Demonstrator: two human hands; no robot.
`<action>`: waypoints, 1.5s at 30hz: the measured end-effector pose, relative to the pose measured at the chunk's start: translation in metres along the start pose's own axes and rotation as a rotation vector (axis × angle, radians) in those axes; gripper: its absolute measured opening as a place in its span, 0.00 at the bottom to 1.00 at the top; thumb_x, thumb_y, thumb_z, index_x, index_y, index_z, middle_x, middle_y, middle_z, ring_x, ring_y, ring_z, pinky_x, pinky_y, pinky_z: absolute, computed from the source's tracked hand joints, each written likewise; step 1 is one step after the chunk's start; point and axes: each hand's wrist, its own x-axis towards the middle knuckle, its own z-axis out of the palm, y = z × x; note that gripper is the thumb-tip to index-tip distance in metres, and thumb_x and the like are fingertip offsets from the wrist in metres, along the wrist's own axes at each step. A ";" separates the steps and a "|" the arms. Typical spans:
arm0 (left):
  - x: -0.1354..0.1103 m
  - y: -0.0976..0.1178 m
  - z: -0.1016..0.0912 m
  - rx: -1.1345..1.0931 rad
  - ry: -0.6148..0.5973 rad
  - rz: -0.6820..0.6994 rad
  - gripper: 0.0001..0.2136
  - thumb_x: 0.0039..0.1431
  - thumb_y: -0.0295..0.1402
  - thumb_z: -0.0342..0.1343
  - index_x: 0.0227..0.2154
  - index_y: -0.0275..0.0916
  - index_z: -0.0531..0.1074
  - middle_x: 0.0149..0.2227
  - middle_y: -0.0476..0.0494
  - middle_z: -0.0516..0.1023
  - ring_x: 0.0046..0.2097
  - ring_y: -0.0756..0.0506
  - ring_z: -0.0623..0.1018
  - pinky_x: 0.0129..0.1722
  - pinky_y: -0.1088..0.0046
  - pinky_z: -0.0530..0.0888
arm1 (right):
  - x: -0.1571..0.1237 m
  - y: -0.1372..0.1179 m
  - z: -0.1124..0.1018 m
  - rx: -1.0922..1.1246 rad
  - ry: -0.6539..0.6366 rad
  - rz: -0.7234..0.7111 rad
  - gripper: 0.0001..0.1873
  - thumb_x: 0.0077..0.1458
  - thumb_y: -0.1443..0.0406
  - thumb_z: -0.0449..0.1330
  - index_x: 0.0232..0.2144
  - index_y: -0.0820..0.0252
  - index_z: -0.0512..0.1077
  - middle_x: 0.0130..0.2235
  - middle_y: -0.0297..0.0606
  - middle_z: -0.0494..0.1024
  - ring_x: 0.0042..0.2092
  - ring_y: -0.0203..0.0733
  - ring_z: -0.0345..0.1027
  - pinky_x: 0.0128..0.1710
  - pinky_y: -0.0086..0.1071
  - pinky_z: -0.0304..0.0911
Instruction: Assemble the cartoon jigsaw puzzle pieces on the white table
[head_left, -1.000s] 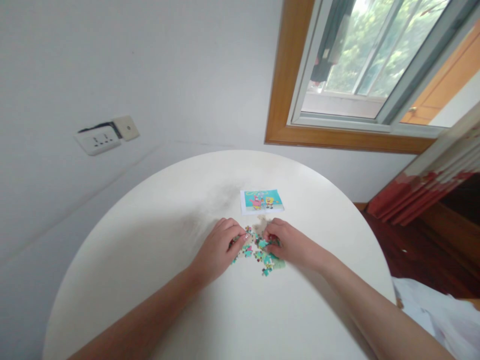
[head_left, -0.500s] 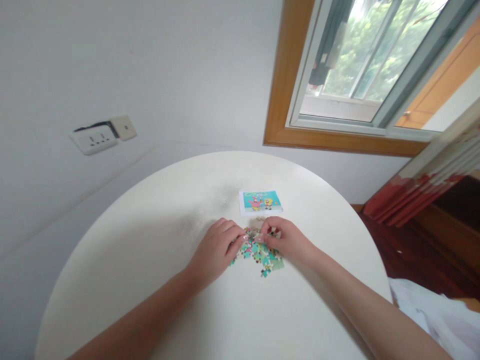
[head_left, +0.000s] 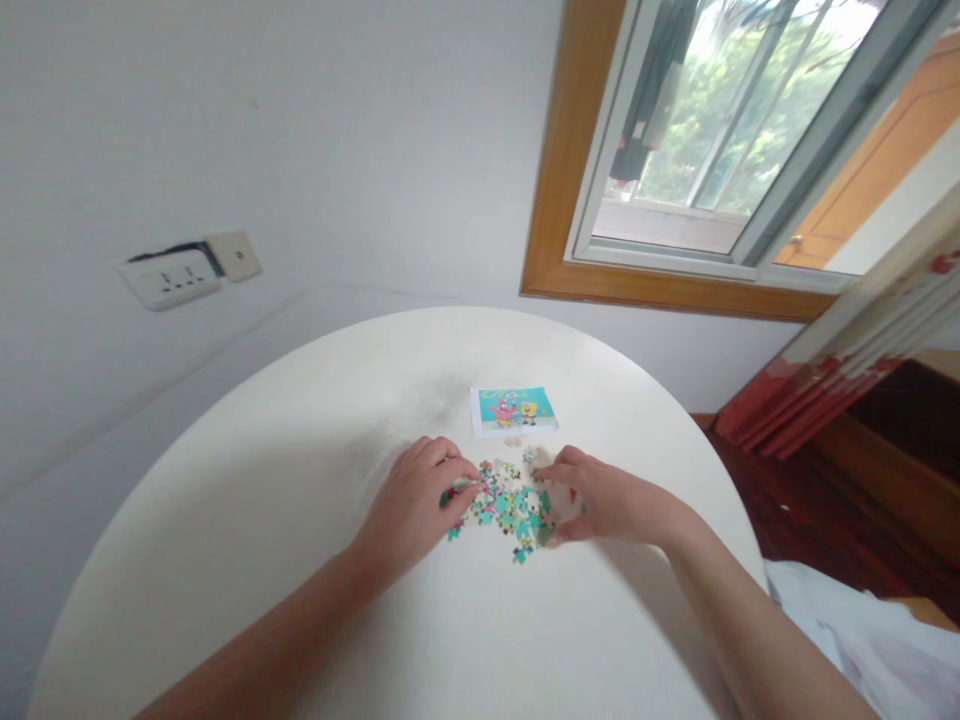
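A loose pile of jigsaw puzzle pieces (head_left: 510,508), mostly teal with bits of pink, yellow and white, lies on a white round table (head_left: 480,630). At the pile's left edge is my left hand (head_left: 421,492), its thumb and index finger curved with a small gap between the tips. Pieces show through that gap, and I see none held. My right hand (head_left: 611,498) rests at the pile's right side, thumb and fingers spread wide around its edge. Just beyond the pile lies a picture card (head_left: 515,411) with a pink starfish and a yellow sponge cartoon figure.
A single pale puzzle piece (head_left: 513,442) lies between card and pile. Behind the table stands a white wall with a socket (head_left: 172,279). A wood-framed window (head_left: 555,278) is at the upper right, with a red and cream curtain (head_left: 780,385) beside it.
My right hand has moved right from the pile's middle and its fingers have spread from a pinch. My left hand has drawn back slightly left. More of the pile shows.
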 end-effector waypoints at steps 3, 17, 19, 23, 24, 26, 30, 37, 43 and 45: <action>0.000 0.000 0.000 -0.014 0.024 -0.017 0.06 0.61 0.33 0.54 0.37 0.40 0.75 0.37 0.44 0.71 0.41 0.43 0.71 0.43 0.65 0.66 | -0.002 -0.004 0.001 -0.010 -0.047 0.050 0.34 0.37 0.63 0.72 0.49 0.57 0.70 0.48 0.42 0.66 0.39 0.41 0.67 0.42 0.34 0.64; -0.003 0.008 0.001 -0.084 -0.004 0.105 0.08 0.63 0.31 0.50 0.41 0.39 0.73 0.39 0.43 0.71 0.42 0.44 0.70 0.43 0.66 0.68 | 0.006 -0.004 0.007 0.133 -0.080 0.081 0.32 0.37 0.62 0.70 0.46 0.60 0.66 0.40 0.37 0.70 0.33 0.35 0.64 0.32 0.28 0.60; -0.003 0.012 0.002 -0.096 -0.013 0.123 0.08 0.63 0.30 0.50 0.41 0.39 0.73 0.39 0.43 0.71 0.42 0.44 0.70 0.43 0.66 0.68 | 0.007 -0.003 0.008 0.128 -0.076 0.087 0.33 0.37 0.62 0.71 0.47 0.60 0.67 0.42 0.38 0.69 0.33 0.35 0.65 0.33 0.29 0.61; -0.002 0.016 0.001 -0.104 -0.015 0.126 0.08 0.63 0.30 0.50 0.40 0.39 0.74 0.39 0.43 0.71 0.43 0.44 0.70 0.44 0.66 0.69 | 0.007 -0.003 0.010 0.052 -0.076 0.079 0.23 0.39 0.60 0.70 0.40 0.60 0.72 0.42 0.40 0.69 0.32 0.35 0.64 0.33 0.29 0.62; -0.002 0.016 0.001 -0.105 -0.016 0.125 0.08 0.63 0.30 0.50 0.40 0.39 0.74 0.39 0.43 0.72 0.43 0.44 0.70 0.44 0.66 0.69 | 0.006 -0.003 0.010 0.042 -0.074 0.070 0.21 0.39 0.60 0.70 0.37 0.61 0.73 0.43 0.40 0.68 0.31 0.34 0.64 0.33 0.29 0.62; -0.002 0.016 0.001 -0.106 -0.024 0.125 0.08 0.62 0.29 0.50 0.40 0.39 0.74 0.39 0.43 0.72 0.43 0.44 0.70 0.44 0.65 0.69 | 0.007 -0.003 0.010 0.045 -0.052 0.046 0.17 0.39 0.61 0.70 0.34 0.61 0.74 0.43 0.40 0.69 0.30 0.33 0.64 0.32 0.29 0.62; -0.004 0.017 0.001 -0.116 -0.058 0.125 0.08 0.61 0.28 0.51 0.41 0.41 0.73 0.40 0.43 0.71 0.44 0.43 0.70 0.45 0.65 0.68 | 0.013 -0.001 0.014 0.137 0.011 0.003 0.12 0.40 0.66 0.69 0.29 0.61 0.73 0.32 0.34 0.72 0.28 0.33 0.64 0.28 0.26 0.59; -0.005 0.018 0.002 -0.121 -0.101 0.133 0.10 0.62 0.29 0.52 0.45 0.41 0.71 0.43 0.42 0.72 0.47 0.42 0.69 0.48 0.64 0.68 | 0.031 0.001 0.032 0.573 0.079 -0.003 0.04 0.47 0.70 0.60 0.29 0.60 0.70 0.22 0.27 0.70 0.24 0.32 0.68 0.24 0.24 0.59; -0.004 0.017 0.003 -0.087 -0.112 0.112 0.14 0.60 0.30 0.55 0.49 0.42 0.70 0.45 0.43 0.71 0.49 0.41 0.68 0.50 0.63 0.67 | 0.039 -0.003 0.038 0.743 0.129 0.024 0.04 0.50 0.66 0.59 0.31 0.60 0.72 0.21 0.27 0.71 0.24 0.32 0.66 0.25 0.24 0.58; -0.004 0.017 0.003 -0.089 -0.100 0.102 0.14 0.59 0.31 0.56 0.49 0.42 0.70 0.45 0.43 0.71 0.48 0.41 0.68 0.49 0.63 0.67 | 0.039 -0.004 0.037 0.852 0.117 0.009 0.06 0.51 0.65 0.60 0.32 0.61 0.72 0.23 0.29 0.74 0.26 0.33 0.69 0.27 0.26 0.61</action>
